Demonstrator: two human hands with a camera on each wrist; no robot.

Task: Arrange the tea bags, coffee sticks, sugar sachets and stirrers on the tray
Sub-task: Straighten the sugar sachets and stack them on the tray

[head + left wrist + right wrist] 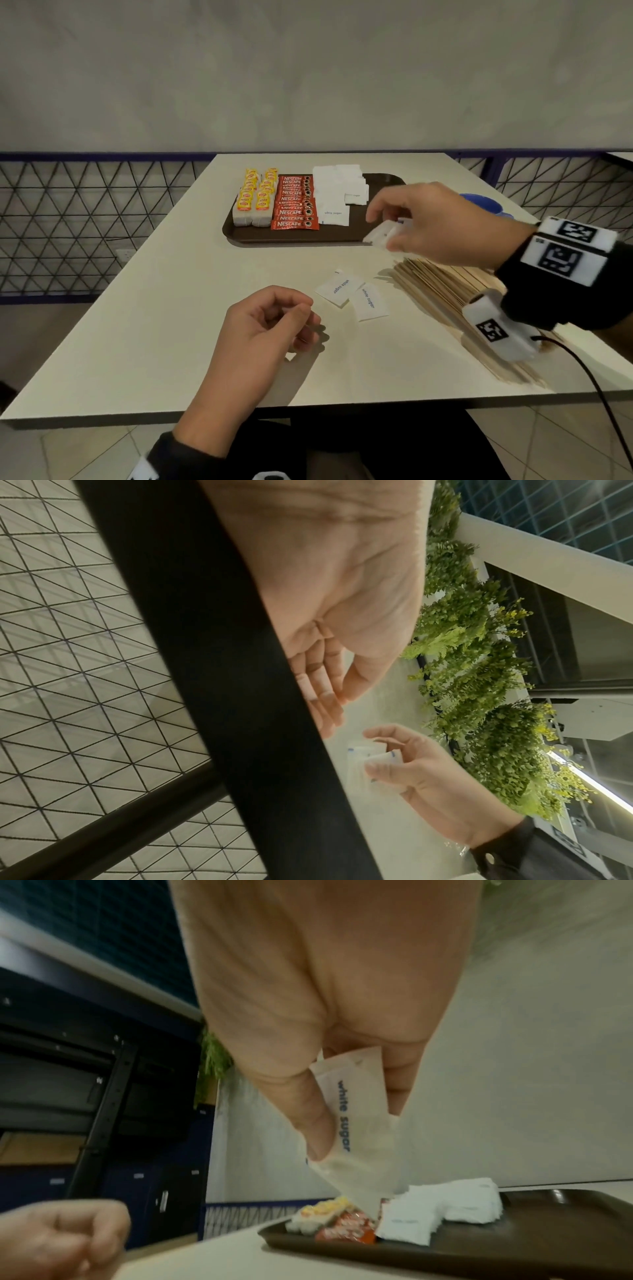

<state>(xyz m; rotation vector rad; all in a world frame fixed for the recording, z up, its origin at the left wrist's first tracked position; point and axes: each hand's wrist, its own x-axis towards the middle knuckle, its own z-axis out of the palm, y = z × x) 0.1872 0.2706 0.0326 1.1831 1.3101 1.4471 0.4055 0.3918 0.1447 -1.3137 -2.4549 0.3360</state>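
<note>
Cream table [171, 342]; brown tray [239, 236] (far side); grey wall [308, 68]

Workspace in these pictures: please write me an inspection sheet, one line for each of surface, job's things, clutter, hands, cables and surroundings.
Surface: pale table bearing a brown tray at its far side.
Job's things: on the tray, tea bags, coffee sticks and sugar sachets in rows; two loose sachets and a heap of wooden stirrers lie on the table.
Clutter: blue object behind the right hand, mostly hidden.
Hands: right hand pinches held sachets near the tray's edge; left hand loosely curled, holds nothing.
Cables: black cable runs from the right wrist camera.
Surroundings: grey wall, wire mesh railing, tiled floor.
</note>
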